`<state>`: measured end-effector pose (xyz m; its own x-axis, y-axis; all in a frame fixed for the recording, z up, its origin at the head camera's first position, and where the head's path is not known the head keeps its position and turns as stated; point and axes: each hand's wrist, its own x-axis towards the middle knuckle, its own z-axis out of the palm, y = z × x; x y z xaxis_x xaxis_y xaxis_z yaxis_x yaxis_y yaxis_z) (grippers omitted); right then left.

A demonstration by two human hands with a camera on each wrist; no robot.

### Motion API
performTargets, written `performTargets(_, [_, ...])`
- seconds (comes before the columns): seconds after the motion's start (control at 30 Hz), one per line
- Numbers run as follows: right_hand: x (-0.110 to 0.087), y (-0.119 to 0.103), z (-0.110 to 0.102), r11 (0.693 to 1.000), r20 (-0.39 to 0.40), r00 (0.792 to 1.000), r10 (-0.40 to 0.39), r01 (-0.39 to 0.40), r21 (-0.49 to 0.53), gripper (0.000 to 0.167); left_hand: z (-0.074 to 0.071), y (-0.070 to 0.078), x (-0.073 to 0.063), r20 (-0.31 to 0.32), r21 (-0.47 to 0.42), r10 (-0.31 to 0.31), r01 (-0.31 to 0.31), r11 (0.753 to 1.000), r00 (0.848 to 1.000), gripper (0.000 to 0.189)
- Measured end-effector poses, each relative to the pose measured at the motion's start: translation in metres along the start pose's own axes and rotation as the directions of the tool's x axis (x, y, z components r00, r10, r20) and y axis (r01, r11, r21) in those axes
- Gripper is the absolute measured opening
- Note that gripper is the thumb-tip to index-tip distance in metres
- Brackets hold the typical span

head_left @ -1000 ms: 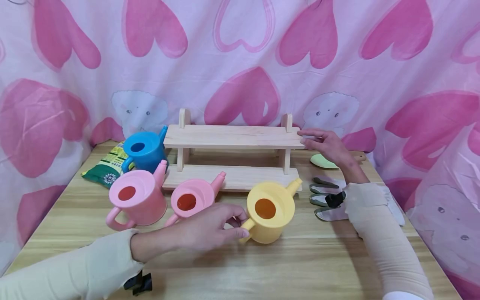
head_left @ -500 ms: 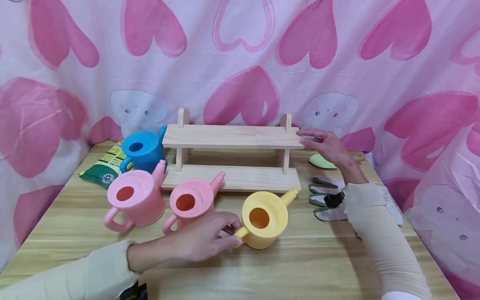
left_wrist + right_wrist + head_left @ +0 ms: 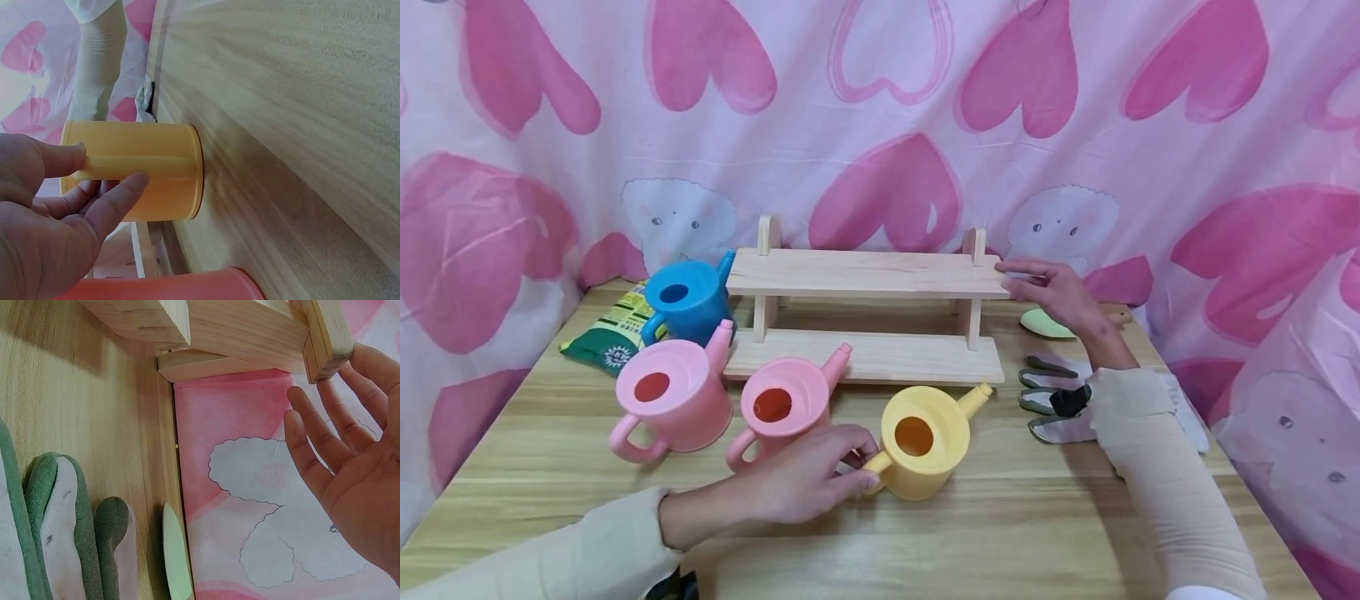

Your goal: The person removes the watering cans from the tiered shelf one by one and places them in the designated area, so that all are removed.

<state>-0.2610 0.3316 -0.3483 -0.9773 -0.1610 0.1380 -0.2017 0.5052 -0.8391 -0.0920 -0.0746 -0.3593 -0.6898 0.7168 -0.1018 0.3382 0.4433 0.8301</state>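
My left hand (image 3: 808,473) pinches the handle (image 3: 134,165) of a yellow watering can (image 3: 936,446), which stands upright on the table, spout pointing back and right. In the left wrist view, thumb and fingers lie on opposite sides of that handle. A smaller pink watering can (image 3: 786,387) stands just left of it, partly behind my left hand. Farther back is a two-tier wooden shelf (image 3: 865,273). My right hand (image 3: 1056,292) touches the right end of its upper board; in the right wrist view the fingers are mostly straight.
A larger pink watering can (image 3: 681,392), a blue watering can (image 3: 688,300) and a green and yellow bag (image 3: 613,337) stand at the left. Gardening gloves (image 3: 1060,425) and a pale green trowel (image 3: 1045,323) lie at the right. A curtain (image 3: 880,108) hangs behind the table.
The yellow watering can has moved left and slightly toward me with my left hand, ending nearer the smaller pink can. My right hand stays at the shelf's end.
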Motion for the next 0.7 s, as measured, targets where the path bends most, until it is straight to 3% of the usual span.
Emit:
performTargets(0.13, [0.001,0.000,0.001,1.000,0.006,1.000,-0.005,0.005,0.008,0.042,0.001,-0.001,0.000,-0.016,-0.006,-0.039,0.039,0.999,0.999,0.008])
performTargets(0.33, [0.001,-0.001,0.001,1.000,0.006,1.000,-0.005,0.005,0.019,0.042,0.003,-0.001,-0.001,-0.045,0.000,-0.023,0.023,1.000,0.999,0.013])
performTargets(0.5, [0.000,-0.001,0.001,1.000,0.016,1.000,0.007,-0.007,0.004,0.044,0.002,0.003,-0.008,-0.052,0.110,0.002,0.004,0.994,0.999,0.033])
performTargets(0.6, [-0.005,-0.005,0.003,1.000,0.025,1.000,0.012,-0.012,0.000,0.044,0.002,0.013,-0.014,-0.065,0.272,0.010,0.008,0.962,0.998,0.047])
performTargets(0.7, [-0.007,-0.004,0.003,1.000,0.032,0.999,-0.023,0.023,-0.014,0.042,-0.001,0.027,-0.022,-0.085,0.444,0.040,0.002,0.896,0.996,0.054])
